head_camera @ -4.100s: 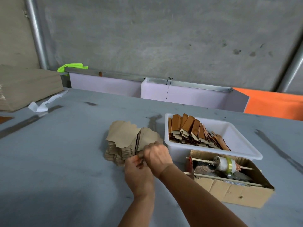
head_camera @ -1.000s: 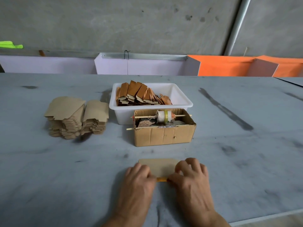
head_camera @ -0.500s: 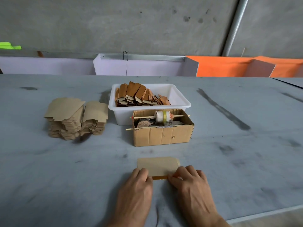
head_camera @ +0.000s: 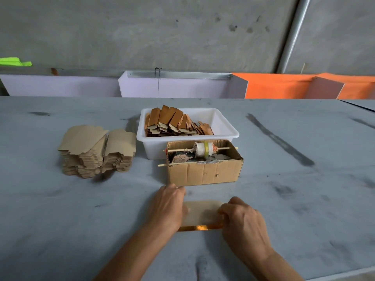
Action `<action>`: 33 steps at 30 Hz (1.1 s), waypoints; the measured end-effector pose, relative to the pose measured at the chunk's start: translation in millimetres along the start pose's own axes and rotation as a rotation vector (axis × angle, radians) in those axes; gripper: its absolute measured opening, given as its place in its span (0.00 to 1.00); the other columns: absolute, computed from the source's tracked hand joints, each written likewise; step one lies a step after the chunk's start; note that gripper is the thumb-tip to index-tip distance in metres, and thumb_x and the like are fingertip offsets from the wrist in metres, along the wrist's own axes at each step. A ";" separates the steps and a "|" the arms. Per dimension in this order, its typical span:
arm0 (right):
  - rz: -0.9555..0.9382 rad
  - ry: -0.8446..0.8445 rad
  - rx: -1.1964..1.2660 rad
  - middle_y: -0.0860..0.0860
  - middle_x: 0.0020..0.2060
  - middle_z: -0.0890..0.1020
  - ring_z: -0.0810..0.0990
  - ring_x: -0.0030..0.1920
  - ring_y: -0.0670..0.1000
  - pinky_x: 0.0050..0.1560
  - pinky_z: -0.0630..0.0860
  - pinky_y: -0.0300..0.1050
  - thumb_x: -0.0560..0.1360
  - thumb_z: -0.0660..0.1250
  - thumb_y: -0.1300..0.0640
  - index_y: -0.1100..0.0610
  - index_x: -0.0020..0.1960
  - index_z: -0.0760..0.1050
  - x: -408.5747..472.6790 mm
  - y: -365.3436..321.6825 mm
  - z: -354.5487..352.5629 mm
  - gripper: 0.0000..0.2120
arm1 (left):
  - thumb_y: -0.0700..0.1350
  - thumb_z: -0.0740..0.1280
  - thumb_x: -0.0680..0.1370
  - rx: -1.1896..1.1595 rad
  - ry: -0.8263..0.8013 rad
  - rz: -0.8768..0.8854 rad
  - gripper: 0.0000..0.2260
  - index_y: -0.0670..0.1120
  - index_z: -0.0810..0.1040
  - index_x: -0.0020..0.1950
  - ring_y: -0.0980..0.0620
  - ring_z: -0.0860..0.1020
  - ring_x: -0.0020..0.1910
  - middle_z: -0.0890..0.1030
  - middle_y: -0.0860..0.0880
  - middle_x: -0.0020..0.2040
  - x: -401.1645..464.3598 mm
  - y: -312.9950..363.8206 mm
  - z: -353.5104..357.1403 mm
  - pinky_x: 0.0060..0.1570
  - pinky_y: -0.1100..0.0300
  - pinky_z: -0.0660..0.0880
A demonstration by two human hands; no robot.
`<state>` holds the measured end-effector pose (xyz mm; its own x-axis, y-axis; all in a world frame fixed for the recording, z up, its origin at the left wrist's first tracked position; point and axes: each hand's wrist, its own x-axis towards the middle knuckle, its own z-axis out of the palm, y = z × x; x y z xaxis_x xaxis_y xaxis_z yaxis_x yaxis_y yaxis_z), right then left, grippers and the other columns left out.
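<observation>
A flat tan cardboard piece (head_camera: 203,212) lies on the grey table (head_camera: 60,220) near its front edge, with an orange strip showing along its near side. My left hand (head_camera: 168,207) covers the piece's left end, fingers bent down over it and thumb on top. At the right end, my right hand (head_camera: 243,222) grips the piece with curled fingers. Both ends of the piece are hidden under my hands.
A stack of tan cardboard blanks (head_camera: 97,151) sits at the left. A white tub (head_camera: 225,126) holding several folded orange-brown pieces stands in the middle. In front of it is a small cardboard box (head_camera: 205,172) with a tape roll on a stick. Purple and orange panels line the far edge.
My hands have moved from the piece's near edge out to its two ends. The left hand went forward and left, the right hand slid right. The orange strip shows more.
</observation>
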<state>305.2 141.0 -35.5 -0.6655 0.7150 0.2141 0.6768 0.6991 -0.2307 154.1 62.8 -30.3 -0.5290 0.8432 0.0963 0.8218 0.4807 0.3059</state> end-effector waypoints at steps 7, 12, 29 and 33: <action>-0.180 -0.096 0.108 0.48 0.58 0.76 0.71 0.57 0.52 0.54 0.68 0.40 0.77 0.61 0.55 0.51 0.60 0.77 46.5 2.5 4.1 0.13 | 0.49 0.71 0.73 -0.116 -0.161 -0.129 0.09 0.50 0.75 0.50 0.48 0.75 0.54 0.77 0.50 0.53 16.7 -5.3 -5.8 0.52 0.57 0.72; -0.315 -0.219 0.107 0.49 0.61 0.72 0.69 0.58 0.52 0.55 0.69 0.42 0.78 0.62 0.56 0.52 0.59 0.78 60.7 -1.4 5.8 0.11 | 0.47 0.72 0.72 -0.130 -0.158 -0.095 0.07 0.51 0.75 0.39 0.50 0.77 0.48 0.75 0.53 0.43 17.1 -4.7 -7.8 0.47 0.58 0.73; -0.337 -0.095 0.204 0.49 0.51 0.82 0.73 0.54 0.49 0.52 0.71 0.39 0.76 0.67 0.59 0.53 0.52 0.83 67.9 0.2 8.2 0.08 | 0.39 0.70 0.73 -0.336 -0.011 -0.064 0.07 0.49 0.84 0.47 0.54 0.80 0.45 0.83 0.51 0.44 20.7 -21.5 -1.7 0.48 0.61 0.77; -0.458 -0.072 0.092 0.48 0.48 0.83 0.73 0.53 0.50 0.51 0.71 0.45 0.76 0.66 0.58 0.52 0.49 0.83 66.0 2.6 8.5 0.07 | 0.39 0.70 0.73 -0.258 0.079 -0.007 0.06 0.50 0.84 0.45 0.54 0.79 0.45 0.82 0.52 0.44 17.3 -22.7 0.7 0.44 0.64 0.73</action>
<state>260.3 189.9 -30.0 -0.9114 0.3281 0.2482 0.2797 0.9366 -0.2113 126.5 66.7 -36.2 -0.5573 0.8140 0.1635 0.7424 0.4004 0.5371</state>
